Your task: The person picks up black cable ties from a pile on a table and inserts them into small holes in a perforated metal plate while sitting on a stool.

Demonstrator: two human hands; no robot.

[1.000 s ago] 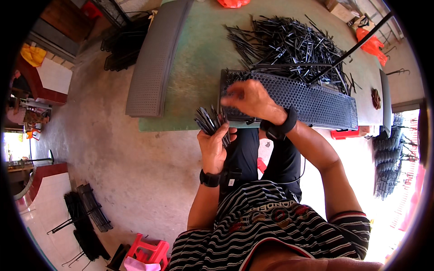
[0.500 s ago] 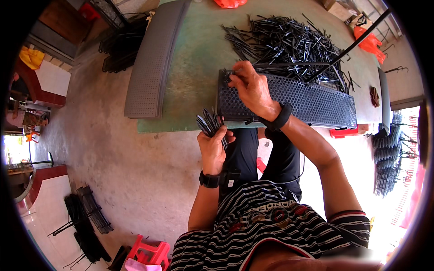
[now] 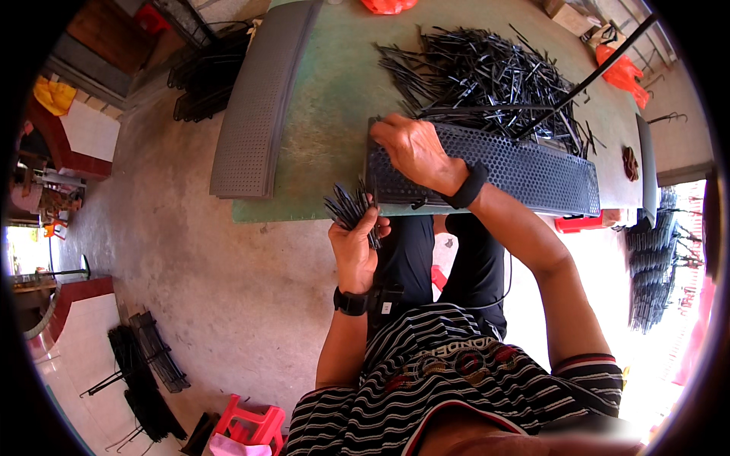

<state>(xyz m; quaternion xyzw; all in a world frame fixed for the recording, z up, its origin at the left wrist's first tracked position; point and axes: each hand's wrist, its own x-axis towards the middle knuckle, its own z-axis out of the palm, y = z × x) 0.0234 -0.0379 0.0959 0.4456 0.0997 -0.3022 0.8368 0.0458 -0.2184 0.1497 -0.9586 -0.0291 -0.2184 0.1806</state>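
My left hand point(image 3: 354, 247) is closed round a bundle of short black strips point(image 3: 346, 204), held just off the table's front edge. Their loose ends fan out above the fingers. A long black panel with a honeycomb of holes point(image 3: 525, 171) lies along that edge. Over its left end is my right hand point(image 3: 418, 152), palm down, fingers bent together at the far left corner. Whatever those fingertips pinch is hidden under the hand. Behind the panel spreads a big heap of similar black strips point(image 3: 487, 76).
A stack of grey perforated sheets point(image 3: 258, 114) overhangs the left side of the green table point(image 3: 327, 129). A black rod point(image 3: 601, 68) slants over the panel's right half. Red plastic bags point(image 3: 622, 74) lie at the far right. A red stool point(image 3: 251, 425) stands on the floor, lower left.
My right hand has moved slightly left and down, its fingers now folded over the panel's corner. My left hand's bundle has shifted a little left and its strips are more fanned.
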